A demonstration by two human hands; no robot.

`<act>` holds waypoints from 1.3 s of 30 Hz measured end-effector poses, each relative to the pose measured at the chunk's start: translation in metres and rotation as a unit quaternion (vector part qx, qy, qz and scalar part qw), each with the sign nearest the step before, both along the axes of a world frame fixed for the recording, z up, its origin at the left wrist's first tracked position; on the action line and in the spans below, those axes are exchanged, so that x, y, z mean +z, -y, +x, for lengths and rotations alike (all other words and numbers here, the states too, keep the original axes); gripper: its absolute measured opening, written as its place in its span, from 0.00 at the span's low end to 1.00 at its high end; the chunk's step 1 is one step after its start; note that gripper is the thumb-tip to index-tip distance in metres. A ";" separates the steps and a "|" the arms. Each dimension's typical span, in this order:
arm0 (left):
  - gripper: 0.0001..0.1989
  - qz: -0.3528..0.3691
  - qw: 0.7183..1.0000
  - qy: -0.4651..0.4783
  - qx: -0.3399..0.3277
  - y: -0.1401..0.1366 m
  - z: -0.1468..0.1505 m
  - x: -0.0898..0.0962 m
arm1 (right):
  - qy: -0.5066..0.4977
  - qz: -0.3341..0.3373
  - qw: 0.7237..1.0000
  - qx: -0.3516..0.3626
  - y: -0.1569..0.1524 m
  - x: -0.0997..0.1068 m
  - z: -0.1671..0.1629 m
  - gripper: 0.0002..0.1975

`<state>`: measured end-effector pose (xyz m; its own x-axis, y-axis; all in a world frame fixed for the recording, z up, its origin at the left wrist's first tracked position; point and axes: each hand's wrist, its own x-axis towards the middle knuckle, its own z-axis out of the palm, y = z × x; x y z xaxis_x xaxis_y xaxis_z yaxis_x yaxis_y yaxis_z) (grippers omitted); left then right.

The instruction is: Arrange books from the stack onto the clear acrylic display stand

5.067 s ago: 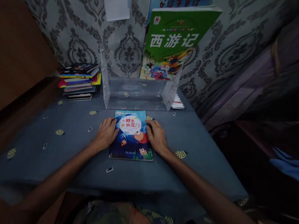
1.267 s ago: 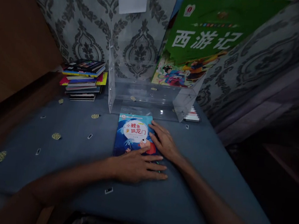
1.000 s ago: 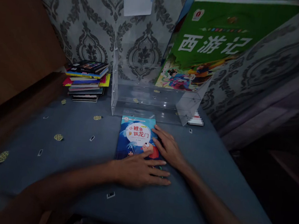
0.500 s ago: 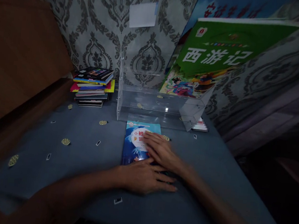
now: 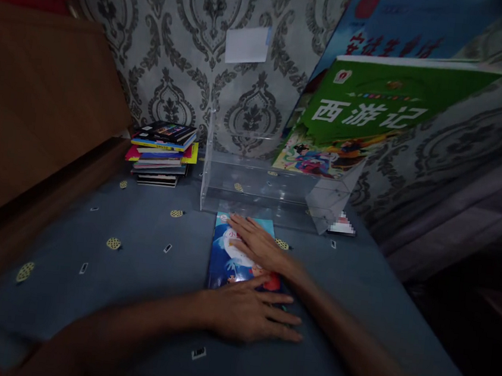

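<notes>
A thin blue picture book lies flat on the table, its cover up and partly hidden by both hands. My right hand rests flat across the upper part of the cover, fingers stretched toward the book's top left corner. Across the book's lower edge lies my left hand, palm down with the fingers spread to the right. Just beyond the book stands a clear acrylic rack. A green book leans in the rack's right part, in front of a larger blue book.
At the back left is a stack of several books. A wooden panel bounds the left side. Patterned wallpaper with a white card rises behind. The blue-grey tablecloth covers the table.
My right hand has slid up and left over the cover, showing more of its lower part. My left hand stays near the lower edge, fingers more spread. The camera view has tilted slightly upward.
</notes>
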<state>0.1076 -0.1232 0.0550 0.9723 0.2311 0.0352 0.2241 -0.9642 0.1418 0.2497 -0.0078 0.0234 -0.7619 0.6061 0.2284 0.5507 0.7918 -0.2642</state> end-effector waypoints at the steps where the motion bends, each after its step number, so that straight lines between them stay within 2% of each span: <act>1: 0.22 0.002 1.000 0.006 -0.001 0.000 0.000 0.000 | -0.004 -0.001 1.000 -0.005 0.001 -0.001 0.009 0.27; 7: 0.22 -0.016 0.999 0.034 -0.002 0.001 0.000 -0.006 | -0.020 -0.002 0.998 -0.056 0.008 -0.010 0.042 0.27; 12: 0.26 -0.058 0.992 0.088 0.070 -0.006 -0.005 -0.007 | -0.030 0.009 0.997 -0.065 0.007 -0.019 0.042 0.26; 17: 0.22 -0.059 0.977 0.104 0.177 -0.039 -0.032 -0.009 | -0.025 0.007 0.998 -0.059 0.008 -0.020 0.043 0.26; 22: 0.19 -0.028 0.943 0.153 0.294 -0.085 -0.074 -0.023 | -0.034 0.008 0.997 -0.068 0.010 -0.018 0.043 0.26; 27: 0.19 -0.024 0.937 0.163 0.309 -0.100 -0.089 -0.033 | -0.013 0.022 0.997 -0.078 0.011 -0.016 0.041 0.25; 32: 0.20 -0.018 0.935 0.148 0.322 -0.100 -0.087 -0.036 | 0.036 0.046 0.994 -0.088 0.026 -0.011 0.022 0.25; 35: 0.20 -0.018 0.935 0.155 0.319 -0.101 -0.088 -0.038 | 0.024 0.039 0.996 -0.078 0.052 -0.010 -0.004 0.26; 39: 0.19 -0.017 0.935 0.163 0.314 -0.102 -0.090 -0.040 | 0.015 0.022 0.999 -0.023 0.092 -0.006 -0.036 0.29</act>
<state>0.0176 -0.0208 0.0145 0.5829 0.7594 0.2890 0.6845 -0.6505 0.3290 0.2135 -0.1000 0.0171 -0.7405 0.6306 0.2323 0.5941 0.7758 -0.2124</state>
